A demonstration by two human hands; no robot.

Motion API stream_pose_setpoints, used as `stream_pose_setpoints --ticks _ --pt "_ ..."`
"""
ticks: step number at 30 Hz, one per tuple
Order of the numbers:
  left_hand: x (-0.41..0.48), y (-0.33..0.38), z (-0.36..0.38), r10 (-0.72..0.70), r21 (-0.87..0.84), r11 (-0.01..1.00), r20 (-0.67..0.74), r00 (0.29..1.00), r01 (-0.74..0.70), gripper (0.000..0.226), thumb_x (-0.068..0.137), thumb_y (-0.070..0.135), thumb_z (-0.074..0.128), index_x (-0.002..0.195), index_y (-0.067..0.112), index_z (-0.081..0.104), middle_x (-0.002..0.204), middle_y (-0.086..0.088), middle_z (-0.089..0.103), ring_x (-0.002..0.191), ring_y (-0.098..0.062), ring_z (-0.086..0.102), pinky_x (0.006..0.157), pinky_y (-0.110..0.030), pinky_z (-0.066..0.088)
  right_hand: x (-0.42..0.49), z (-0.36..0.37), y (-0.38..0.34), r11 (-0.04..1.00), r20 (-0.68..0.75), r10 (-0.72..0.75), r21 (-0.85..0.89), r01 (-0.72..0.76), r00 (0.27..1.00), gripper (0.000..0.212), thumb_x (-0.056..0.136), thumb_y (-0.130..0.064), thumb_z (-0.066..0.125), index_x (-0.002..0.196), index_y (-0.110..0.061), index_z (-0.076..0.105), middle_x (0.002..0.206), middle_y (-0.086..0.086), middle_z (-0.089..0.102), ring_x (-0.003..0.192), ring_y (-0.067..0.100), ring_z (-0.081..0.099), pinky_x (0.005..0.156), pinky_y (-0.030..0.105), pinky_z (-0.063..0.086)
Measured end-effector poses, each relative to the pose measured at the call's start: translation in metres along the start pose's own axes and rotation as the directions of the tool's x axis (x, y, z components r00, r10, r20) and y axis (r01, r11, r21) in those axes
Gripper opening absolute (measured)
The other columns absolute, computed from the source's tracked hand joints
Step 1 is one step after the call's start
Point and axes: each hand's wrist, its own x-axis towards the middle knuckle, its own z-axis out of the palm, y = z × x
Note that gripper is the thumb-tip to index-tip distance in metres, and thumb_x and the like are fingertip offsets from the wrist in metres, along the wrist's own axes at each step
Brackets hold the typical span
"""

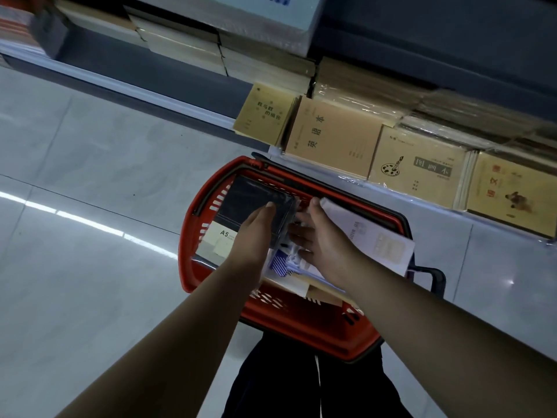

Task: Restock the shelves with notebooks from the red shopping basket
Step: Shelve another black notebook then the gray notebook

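The red shopping basket stands on the floor below me, full of notebooks. A dark wrapped A5 notebook pack lies in its left half. My left hand lies on that pack, fingers curled over its right edge. Beside it, my right hand reaches into the basket with fingers spread among white and blue-patterned notebooks. A white notebook leans against the back of this hand. Whether the right hand grips anything is hidden.
The low shelf right of the basket carries rows of tan exercise books. Stacked wrapped book bundles sit further back. Grey tiled floor spreads to the left. My dark trousers show beneath the basket.
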Motion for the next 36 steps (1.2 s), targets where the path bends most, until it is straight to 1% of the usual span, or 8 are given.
stream_pose_setpoints --ticks 4,11,15,20,24,28,32,36 --pt "0.021 -0.002 -0.008 0.017 0.043 0.999 -0.027 0.999 -0.016 0.041 0.105 0.04 0.035 0.139 0.021 0.05 0.115 0.01 0.053 0.103 -0.005 0.048 0.091 -0.028 0.032 0.015 0.0 0.008 1.0 -0.016 0.029 0.004 -0.029 0.999 0.067 0.09 -0.068 0.035 0.137 -0.023 0.052 0.133 0.008 0.06 0.12 0.021 0.055 0.09 0.034 0.04" --pt "0.056 -0.009 -0.023 0.043 0.217 0.976 -0.036 0.998 -0.034 0.014 0.105 0.03 0.037 0.111 0.025 0.049 0.098 0.011 0.054 0.083 0.001 0.052 0.062 -0.008 0.037 0.035 0.016 0.018 0.987 -0.045 0.158 0.035 -0.156 0.986 0.072 0.082 -0.073 0.047 0.138 -0.028 0.048 0.132 0.005 0.059 0.117 0.023 0.056 0.077 0.034 0.047" --pt "0.079 -0.018 -0.033 0.102 0.337 0.938 -0.049 0.994 -0.08 0.04 0.097 0.035 0.048 0.132 0.017 0.053 0.137 -0.005 0.047 0.122 -0.024 0.052 0.095 -0.036 0.052 0.045 0.025 0.025 0.983 -0.088 0.183 0.0 -0.183 0.979 0.095 0.063 -0.086 0.055 0.14 -0.032 0.045 0.145 0.003 0.049 0.127 0.025 0.05 0.101 0.044 0.045" --pt "0.1 -0.022 -0.047 0.021 0.449 0.892 -0.168 0.986 0.058 0.055 0.091 0.046 0.05 0.143 0.03 0.042 0.148 -0.004 0.04 0.137 -0.036 0.036 0.111 -0.055 0.034 0.048 0.029 0.026 0.975 -0.093 0.22 -0.006 -0.222 0.971 0.062 0.085 -0.075 0.043 0.131 -0.036 0.049 0.14 0.001 0.048 0.121 0.027 0.05 0.093 0.039 0.047" --pt "0.108 -0.032 -0.066 -0.079 0.39 0.907 -0.209 0.975 0.157 0.06 0.082 0.045 0.052 0.137 0.024 0.045 0.128 -0.007 0.058 0.112 -0.029 0.059 0.096 -0.05 0.051 0.045 0.031 0.025 0.985 -0.082 0.149 -0.077 -0.155 0.985 0.073 0.089 -0.072 0.038 0.147 -0.027 0.036 0.151 0.003 0.04 0.137 0.029 0.04 0.112 0.052 0.033" --pt "0.097 -0.028 -0.074 -0.142 0.348 0.915 -0.194 0.971 0.204 0.043 0.091 0.027 0.05 0.134 0.021 0.052 0.127 -0.009 0.056 0.108 -0.029 0.058 0.095 -0.044 0.05 0.042 0.029 0.02 0.943 -0.057 0.261 0.227 -0.242 0.964 0.069 0.095 -0.066 0.036 0.152 -0.03 0.026 0.161 0.004 0.018 0.147 0.029 0.02 0.115 0.051 0.022" --pt "0.09 -0.022 -0.08 -0.169 0.279 0.934 -0.21 0.963 0.224 0.024 0.101 0.013 0.044 0.121 0.015 0.057 0.108 -0.007 0.06 0.092 -0.021 0.058 0.079 -0.028 0.046 0.039 0.029 0.027 0.975 -0.077 0.215 0.077 -0.21 0.974 0.075 0.087 -0.071 0.044 0.15 -0.032 0.031 0.16 0.004 0.024 0.145 0.029 0.027 0.116 0.054 0.025" --pt "0.082 -0.023 -0.079 -0.137 0.284 0.939 -0.212 0.968 0.195 0.041 0.082 0.03 0.05 0.123 0.029 0.059 0.127 -0.009 0.054 0.113 -0.035 0.054 0.099 -0.053 0.047 0.031 0.026 0.028 0.982 -0.044 0.185 0.044 -0.183 0.982 0.089 0.067 -0.077 0.054 0.145 -0.037 0.039 0.155 0.003 0.034 0.136 0.028 0.04 0.106 0.043 0.042"
